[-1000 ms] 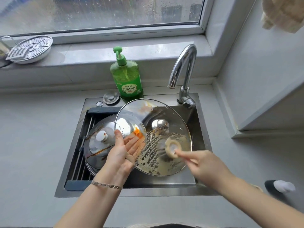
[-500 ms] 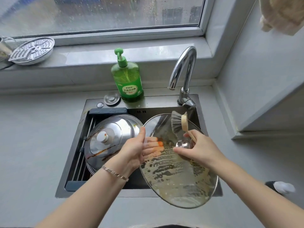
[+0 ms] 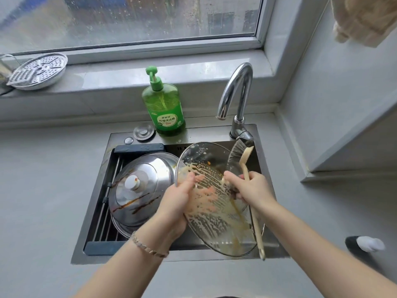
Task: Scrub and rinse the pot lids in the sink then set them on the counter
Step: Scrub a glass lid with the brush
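Glass lid [image 3: 214, 222]: it is held tilted over the right half of the sink [image 3: 103, 258], near edge low, probably so that suds are shed into the basin and not onto the worktop [image 3: 43, 190]. It is smeared with yellowish foam and some orange residue.
Left hand [image 3: 176, 203]: the lid's left rim is gripped, thumb on the near face and fingers seen through the glass behind. The lid is thus steadied for scrubbing.
Right hand [image 3: 253, 190]: it is closed round the handle of the brush [image 3: 245, 162]. The bristles lie at the lid's far right edge, just below the tap base. Whether they touch the glass, or whether the lid's knob is also held, cannot be told.
Steel lid [image 3: 141, 190]: it is laid dome up in the left of the sink on the rack [image 3: 107, 211], a white knob on top and brown streaks across it. It is judged unscrubbed and parked for its turn.
Sink contents: both lids and the rack are contained, and no standing water is seen.
Tap [image 3: 236, 89]: no water is seen running, so rinsing is judged not yet begun.
Soap bottle [image 3: 164, 110]: it is stood on the sink's back ledge, within reach, and is mostly full of green liquid.
Progress: neither lid is set on the worktop yet.
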`<control>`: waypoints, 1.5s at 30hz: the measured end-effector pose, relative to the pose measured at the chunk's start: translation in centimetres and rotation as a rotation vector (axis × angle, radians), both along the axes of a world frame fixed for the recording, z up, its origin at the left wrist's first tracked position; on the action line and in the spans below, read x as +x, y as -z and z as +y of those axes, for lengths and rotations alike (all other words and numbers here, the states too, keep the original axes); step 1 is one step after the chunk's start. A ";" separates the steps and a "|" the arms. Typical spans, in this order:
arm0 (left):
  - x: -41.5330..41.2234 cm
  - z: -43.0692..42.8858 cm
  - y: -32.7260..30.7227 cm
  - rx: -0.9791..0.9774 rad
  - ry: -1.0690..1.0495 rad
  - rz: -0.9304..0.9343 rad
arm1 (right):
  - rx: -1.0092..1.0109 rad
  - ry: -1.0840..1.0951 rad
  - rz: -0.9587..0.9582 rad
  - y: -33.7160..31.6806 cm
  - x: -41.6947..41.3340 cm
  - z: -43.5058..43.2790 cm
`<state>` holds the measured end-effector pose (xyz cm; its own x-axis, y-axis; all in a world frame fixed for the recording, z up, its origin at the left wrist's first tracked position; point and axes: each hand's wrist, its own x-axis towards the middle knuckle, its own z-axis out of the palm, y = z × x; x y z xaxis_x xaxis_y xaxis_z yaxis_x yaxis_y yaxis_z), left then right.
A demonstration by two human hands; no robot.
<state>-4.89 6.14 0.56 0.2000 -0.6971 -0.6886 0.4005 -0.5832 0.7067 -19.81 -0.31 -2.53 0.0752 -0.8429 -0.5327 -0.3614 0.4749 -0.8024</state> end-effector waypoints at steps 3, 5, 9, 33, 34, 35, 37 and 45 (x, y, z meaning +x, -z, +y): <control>1.0 0.1 0.4 0.017 -0.172 -0.004 | -0.125 -0.091 0.055 -0.5 -0.4 -0.6; 1.7 0.1 0.7 0.006 -0.257 -0.025 | -0.312 -0.150 0.217 -0.7 -1.8 -0.9; 1.9 0.4 0.6 -0.059 -0.326 -0.069 | -0.379 -0.386 0.378 -1.5 -4.0 -0.2; 0.6 1.2 0.1 -0.253 -0.172 -0.242 | -0.404 -0.611 0.598 -4.2 -1.7 0.3; 0.5 1.2 0.0 -0.255 -0.162 -0.251 | -0.466 -0.673 0.701 -4.4 -1.5 0.8; 0.3 1.1 0.1 -0.256 -0.150 -0.265 | -0.495 -0.694 0.746 -4.4 -1.3 0.8; 0.1 1.1 0.2 -0.259 -0.130 -0.284 | -0.401 -0.644 0.654 -3.9 -1.3 -0.7; 2.0 1.5 -0.4 -0.240 -0.252 -0.080 | -0.273 -0.315 0.137 -2.1 -2.1 1.8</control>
